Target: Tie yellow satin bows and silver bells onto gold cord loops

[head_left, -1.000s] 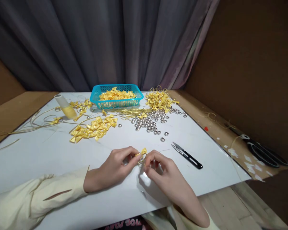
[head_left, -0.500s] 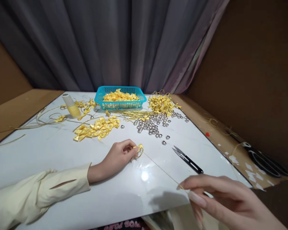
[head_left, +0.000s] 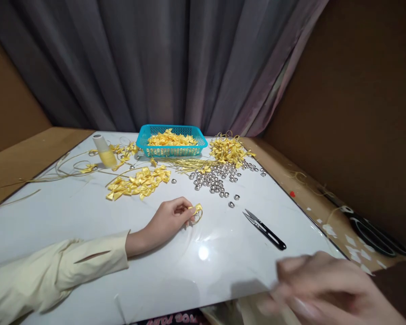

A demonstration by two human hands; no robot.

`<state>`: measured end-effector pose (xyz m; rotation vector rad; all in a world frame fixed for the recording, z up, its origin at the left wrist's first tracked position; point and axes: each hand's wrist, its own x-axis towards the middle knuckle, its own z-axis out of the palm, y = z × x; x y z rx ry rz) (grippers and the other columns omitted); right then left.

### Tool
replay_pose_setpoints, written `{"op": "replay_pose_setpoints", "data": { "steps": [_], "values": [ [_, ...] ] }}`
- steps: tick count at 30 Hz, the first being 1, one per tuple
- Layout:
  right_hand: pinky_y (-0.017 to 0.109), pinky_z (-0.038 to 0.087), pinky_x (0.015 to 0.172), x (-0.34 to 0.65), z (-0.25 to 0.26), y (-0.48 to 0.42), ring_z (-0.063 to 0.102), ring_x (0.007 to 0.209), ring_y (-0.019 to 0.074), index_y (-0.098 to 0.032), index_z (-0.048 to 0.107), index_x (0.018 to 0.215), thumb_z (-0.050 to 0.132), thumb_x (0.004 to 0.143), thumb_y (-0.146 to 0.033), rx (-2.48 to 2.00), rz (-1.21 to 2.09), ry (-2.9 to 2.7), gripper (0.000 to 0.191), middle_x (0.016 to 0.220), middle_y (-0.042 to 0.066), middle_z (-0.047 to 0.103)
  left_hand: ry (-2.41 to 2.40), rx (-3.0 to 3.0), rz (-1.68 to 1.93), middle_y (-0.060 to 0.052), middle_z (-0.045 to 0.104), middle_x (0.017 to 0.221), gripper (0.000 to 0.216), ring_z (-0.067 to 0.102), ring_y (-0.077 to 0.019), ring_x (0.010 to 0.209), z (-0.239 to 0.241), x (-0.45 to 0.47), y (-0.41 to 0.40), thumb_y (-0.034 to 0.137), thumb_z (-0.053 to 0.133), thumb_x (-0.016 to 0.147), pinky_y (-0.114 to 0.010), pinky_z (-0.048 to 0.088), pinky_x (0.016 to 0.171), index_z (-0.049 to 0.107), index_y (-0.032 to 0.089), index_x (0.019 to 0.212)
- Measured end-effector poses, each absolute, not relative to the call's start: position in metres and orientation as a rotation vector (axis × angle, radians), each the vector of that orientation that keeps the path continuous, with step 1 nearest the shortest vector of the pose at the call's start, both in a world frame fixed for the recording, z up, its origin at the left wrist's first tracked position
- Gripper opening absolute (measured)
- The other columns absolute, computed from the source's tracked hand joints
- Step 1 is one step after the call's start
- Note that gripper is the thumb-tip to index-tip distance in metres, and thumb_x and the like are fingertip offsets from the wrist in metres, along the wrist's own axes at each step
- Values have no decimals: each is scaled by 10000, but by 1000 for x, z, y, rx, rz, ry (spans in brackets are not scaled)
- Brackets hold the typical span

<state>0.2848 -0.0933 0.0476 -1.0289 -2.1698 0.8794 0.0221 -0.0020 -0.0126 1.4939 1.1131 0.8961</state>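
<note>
At far left, your bottle stands beyond the loose bows, which lie spread, presumably for easy picking. Your left hand pinches one bow, a cord loop beside it, over the table's middle; the fingertip hold is likely to steady it in plain sight. The basket behind seems placed to contain more bows. Beads and snips lie between it and your right hand, whose fingers appear curled; through blur I cannot tell whether they grip anything. Count: one bottle, one held bow, one basket, one snips, one scissors at far right. Loose bows and piled beads overlap uncountably; two beads lie apart, nearest the snips.
</note>
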Motion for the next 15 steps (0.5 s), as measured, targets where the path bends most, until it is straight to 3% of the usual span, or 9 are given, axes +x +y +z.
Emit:
{"op": "replay_pose_setpoints", "data": {
  "steps": [3,4,6,8,10,15],
  "values": [
    [257,530,577,248,45,-72,649,673,168,-279,705,1011,548,893,-235,-1183,757,-2134,201,818,29,727,1092,1469,905,-12,632,645,216,519,-105,541,-13,23,-2,341,566,831,-206,379,490,575,146,739],
    [283,540,685,234,40,-68,648,787,178,-250,690,1033,523,902,-199,-1119,748,-2180,219,898,40,720,1078,1459,911,-12,632,646,216,515,-102,536,-13,23,-2,342,569,830,-202,371,479,577,144,743],
    [320,483,913,206,28,-63,567,1057,192,-205,611,1168,535,896,-183,-931,806,-2353,284,1146,71,642,1058,1432,925,-4,625,632,215,497,-93,513,-13,24,0,338,577,826,-197,358,463,577,141,739],
    [313,391,1033,180,17,-63,459,1209,203,-159,532,1249,602,866,-248,-728,866,-2538,400,1298,96,546,1056,1404,953,9,612,614,208,468,-78,485,-12,23,4,326,586,820,-193,345,455,575,140,729],
    [306,350,1062,160,10,-65,409,1252,209,-144,473,1290,602,867,-280,-615,861,-2628,463,1361,107,485,1066,1379,993,16,604,609,200,449,-70,475,-11,22,9,314,597,812,-189,335,451,575,138,719],
    [337,398,968,136,12,-68,473,1121,233,-173,433,1293,615,849,-305,-500,805,-2769,498,1218,104,551,1038,1288,1089,1,612,627,195,427,-60,462,-12,16,25,305,623,787,-180,315,428,581,126,721]
  ]
}}
